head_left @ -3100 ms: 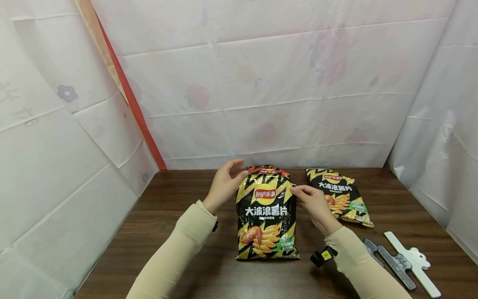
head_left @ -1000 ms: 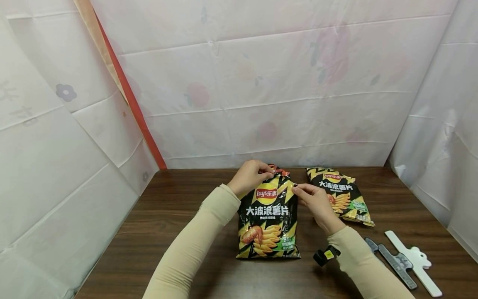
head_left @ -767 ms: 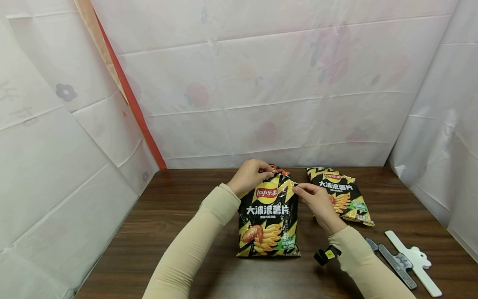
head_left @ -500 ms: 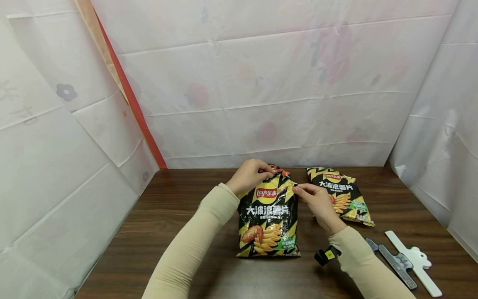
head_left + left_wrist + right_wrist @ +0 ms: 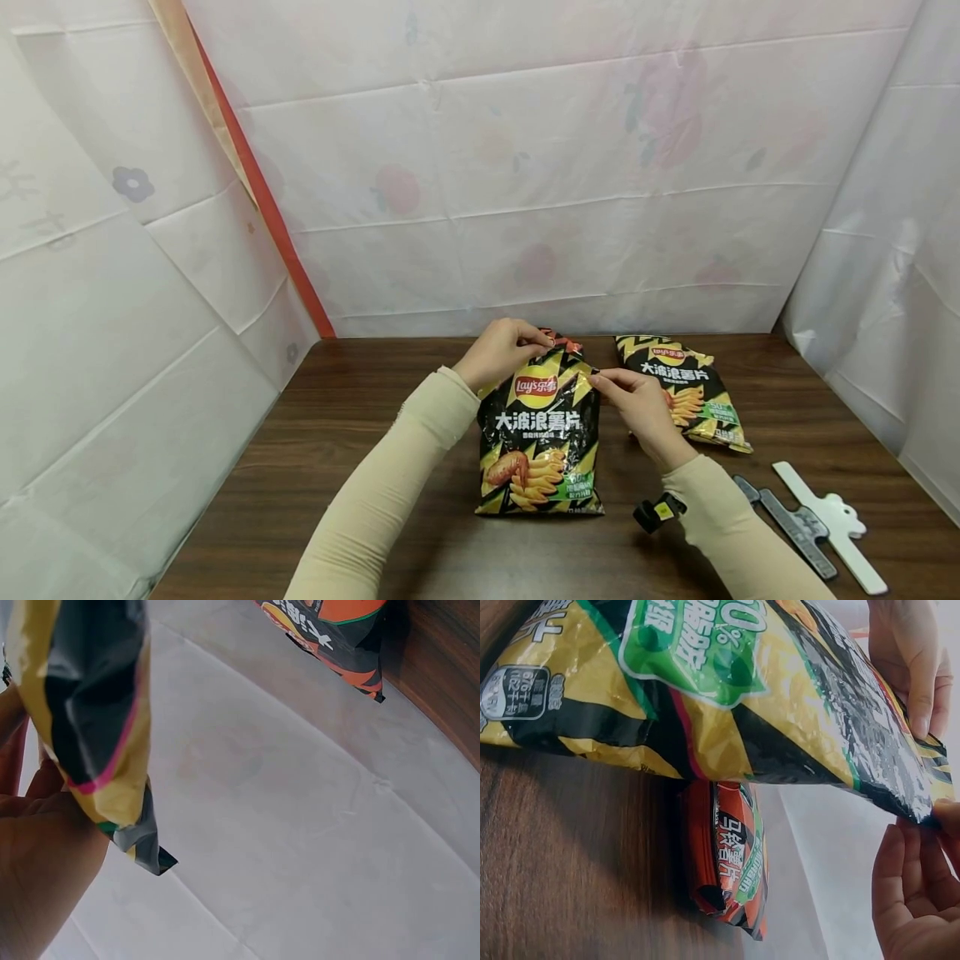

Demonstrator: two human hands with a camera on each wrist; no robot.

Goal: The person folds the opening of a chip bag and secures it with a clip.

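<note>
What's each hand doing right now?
Left hand: pinches the top left corner of the chip bag.
Right hand: pinches the bag's top right edge.

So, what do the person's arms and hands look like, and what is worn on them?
Both arms wear long, close-fitting cream sleeves that end at the wrists. The left hand and right hand are bare, with no gloves or rings visible. A small black device with a yellow mark is strapped under the right wrist. No such device is visible on the left wrist.

I see a black-and-yellow chip bag upright on the wooden table, top corners pinched, a red bag tucked behind.
</note>
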